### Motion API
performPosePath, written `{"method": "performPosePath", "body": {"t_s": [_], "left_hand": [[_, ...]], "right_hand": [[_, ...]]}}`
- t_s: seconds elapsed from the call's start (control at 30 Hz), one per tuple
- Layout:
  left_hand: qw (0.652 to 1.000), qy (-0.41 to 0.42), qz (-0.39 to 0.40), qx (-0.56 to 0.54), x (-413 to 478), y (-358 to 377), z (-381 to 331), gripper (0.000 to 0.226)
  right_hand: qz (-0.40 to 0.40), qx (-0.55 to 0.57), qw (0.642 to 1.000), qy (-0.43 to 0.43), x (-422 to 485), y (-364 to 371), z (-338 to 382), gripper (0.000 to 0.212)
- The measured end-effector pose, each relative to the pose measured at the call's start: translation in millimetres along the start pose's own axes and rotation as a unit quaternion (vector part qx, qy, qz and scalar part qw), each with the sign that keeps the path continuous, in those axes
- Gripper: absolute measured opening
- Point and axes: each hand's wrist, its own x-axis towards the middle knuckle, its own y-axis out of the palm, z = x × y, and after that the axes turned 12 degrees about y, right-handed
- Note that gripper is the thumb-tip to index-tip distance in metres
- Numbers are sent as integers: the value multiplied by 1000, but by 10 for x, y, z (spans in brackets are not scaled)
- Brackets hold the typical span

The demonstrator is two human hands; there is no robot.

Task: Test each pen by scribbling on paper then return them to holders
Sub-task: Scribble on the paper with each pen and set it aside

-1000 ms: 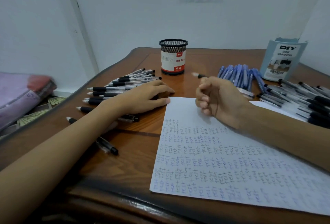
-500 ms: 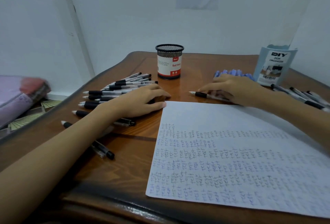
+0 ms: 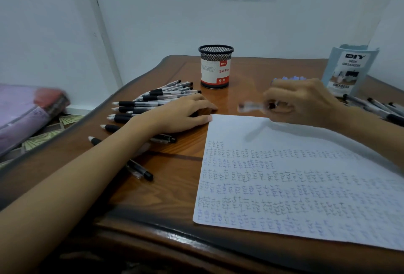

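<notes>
Lower the pen [image 3: 251,106] pinched in the right hand [image 3: 306,103] onto bare paper [image 3: 284,140] — steady its corner with the flat left hand [image 3: 183,114].

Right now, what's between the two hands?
In the head view, a blurred pen gripped by the right hand pokes into the gap toward the left hand. Under it is only bare table.

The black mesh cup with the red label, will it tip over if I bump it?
Probably. The cup looks like thin wire mesh with nothing sticking out, so it is likely light. It is round, so once tipped it may roll.
</notes>
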Motion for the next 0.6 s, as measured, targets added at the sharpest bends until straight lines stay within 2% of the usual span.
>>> {"method": "performPosePath", "body": {"t_s": [0.07, 0.1, 0.17, 0.2, 0.23, 0.3, 0.37, 0.43, 0.47, 0.6], "left_hand": [[1000, 2, -1, -2, 0, 2, 15, 43], [1000, 5, -3, -2, 4, 2, 19, 42], [1000, 10, -6, -3, 6, 5, 24, 42], [1000, 12, -8, -4, 4, 5, 24, 42], [1000, 15, -12, -4, 0, 4, 21, 41], [1000, 21, -20, -7, -8, -4, 13, 40], [1000, 24, -19, -6, -10, -7, 9, 39], [1000, 26, -17, -2, -9, -8, 10, 39], [1000, 25, -16, -1, -6, -3, 7, 39], [1000, 17, -13, 7, 5, 0, 3, 41]], "right_hand": [[-52, 149, 977, 143, 56, -24, 273, 24], [-55, 255, 939, 224, 102, -14, 386, 30], [-19, 454, 819, 351, 190, -26, 597, 29], [24, 524, 761, 382, 223, -41, 695, 23], [73, 569, 721, 389, 236, -35, 758, 18], [168, 601, 681, 383, 206, 6, 827, 21], [226, 611, 660, 374, 162, 54, 865, 23], [232, 615, 658, 367, 143, 83, 886, 23], [223, 605, 666, 376, 144, 82, 902, 22], [177, 532, 733, 385, 148, 98, 942, 31]]}}
